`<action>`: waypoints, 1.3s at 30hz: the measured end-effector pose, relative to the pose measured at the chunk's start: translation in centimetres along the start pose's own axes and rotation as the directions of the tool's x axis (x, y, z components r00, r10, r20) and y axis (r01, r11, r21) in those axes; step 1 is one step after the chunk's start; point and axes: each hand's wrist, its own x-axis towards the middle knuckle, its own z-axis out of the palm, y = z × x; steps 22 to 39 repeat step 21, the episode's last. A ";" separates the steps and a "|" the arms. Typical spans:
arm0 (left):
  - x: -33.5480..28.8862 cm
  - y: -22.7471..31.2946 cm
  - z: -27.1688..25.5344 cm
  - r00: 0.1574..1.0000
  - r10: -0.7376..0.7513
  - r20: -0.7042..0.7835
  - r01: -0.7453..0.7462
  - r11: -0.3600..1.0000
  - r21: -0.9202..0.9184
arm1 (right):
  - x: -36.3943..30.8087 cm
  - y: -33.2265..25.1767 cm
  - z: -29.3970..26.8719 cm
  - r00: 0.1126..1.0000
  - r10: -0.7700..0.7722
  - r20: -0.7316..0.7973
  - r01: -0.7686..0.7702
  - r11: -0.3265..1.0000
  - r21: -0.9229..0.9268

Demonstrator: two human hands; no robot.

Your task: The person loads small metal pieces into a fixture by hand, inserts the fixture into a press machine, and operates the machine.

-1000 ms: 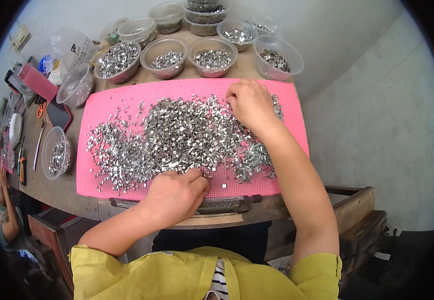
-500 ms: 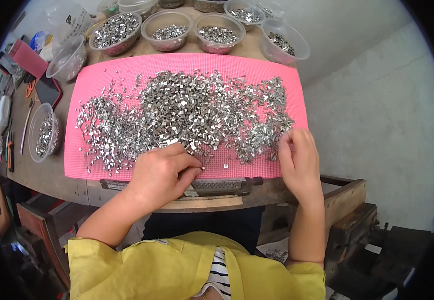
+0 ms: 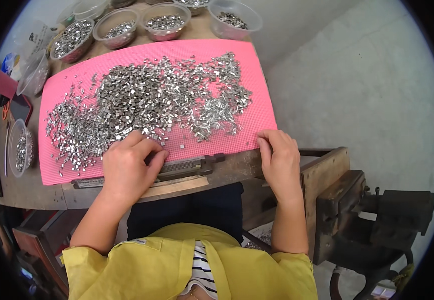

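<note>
A pink textured mat [image 3: 152, 49] lies on the bench under a wide heap of small silvery metal pieces [image 3: 132, 90]. Over the mat's front edge rests my left hand [image 3: 129, 165], fingers curled and thumb close to the index finger, at the near side of the heap. Whether a piece is between those fingertips is hidden. One loose metal piece [image 3: 182, 146] lies just right of them. My right hand [image 3: 281, 157] is at the mat's front right corner, apart from the heap, its thumb and fingers drawn together. I cannot make out anything in its grip.
Clear plastic bowls with metal pieces [image 3: 164, 24] line the back of the bench; another bowl [image 3: 21, 148] stands at the left. A dark ruler-like metal bar [image 3: 182, 166] runs along the front edge. An open wooden drawer [image 3: 327, 165] and dark machinery [image 3: 377, 220] are at the right.
The whole view has turned, so the bench sits further left. My right hand has drawn away from the heap's right side to the mat's corner. My left hand stays near the front edge.
</note>
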 end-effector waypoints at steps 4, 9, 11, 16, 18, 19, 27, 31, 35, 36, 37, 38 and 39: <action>0.0 0.2 0.0 0.999 -0.049 0.001 0.049 0.997 -0.054 | -0.4 0.4 0.3 1.000 -0.017 0.000 0.017 0.997 0.081; -0.5 -0.3 -0.6 1.000 -0.011 0.014 0.011 0.999 -0.040 | -0.1 0.4 0.9 0.996 -0.084 0.036 0.079 0.990 0.118; -0.5 -0.3 -0.8 0.999 0.036 0.027 -0.035 0.998 -0.047 | -0.1 0.4 0.9 0.995 -0.090 0.040 0.086 0.991 0.103; -0.5 -0.4 -0.5 1.000 0.017 -0.014 -0.018 0.998 -0.063 | -0.2 0.3 0.7 0.991 -0.116 0.062 0.111 0.991 0.069; -0.4 -0.4 -0.4 0.999 0.027 -0.029 -0.028 0.999 -0.026 | -0.2 0.3 0.8 0.988 -0.135 0.072 0.133 0.990 0.039; -0.3 -0.5 -0.5 0.999 0.024 -0.026 -0.025 0.999 -0.024 | -0.2 0.3 0.9 0.988 -0.134 0.074 0.131 0.990 0.043; -0.1 -0.6 -1.0 0.994 0.027 0.106 -0.029 0.999 0.025 | -0.4 0.2 1.1 0.991 -0.113 0.073 0.110 0.993 0.048; -0.1 -0.6 -1.0 0.994 0.027 0.106 -0.029 0.999 0.025 | -0.4 0.2 1.1 0.991 -0.113 0.073 0.110 0.993 0.048; -0.1 -0.6 -1.0 0.994 0.027 0.106 -0.029 0.999 0.025 | -0.4 0.2 1.1 0.991 -0.113 0.073 0.110 0.993 0.048; -0.1 -0.6 -1.0 0.994 0.027 0.106 -0.029 0.999 0.025 | -0.4 0.2 1.1 0.991 -0.113 0.073 0.110 0.993 0.048; -0.1 -0.6 -1.0 0.994 0.027 0.106 -0.029 0.999 0.025 | -0.4 0.2 1.1 0.991 -0.113 0.073 0.110 0.993 0.048; -0.1 -0.6 -1.0 0.994 0.027 0.106 -0.029 0.999 0.025 | -0.4 0.2 1.1 0.991 -0.113 0.073 0.110 0.993 0.048; -0.1 -0.6 -1.0 0.994 0.027 0.106 -0.029 0.999 0.025 | -0.4 0.2 1.1 0.991 -0.113 0.073 0.110 0.993 0.048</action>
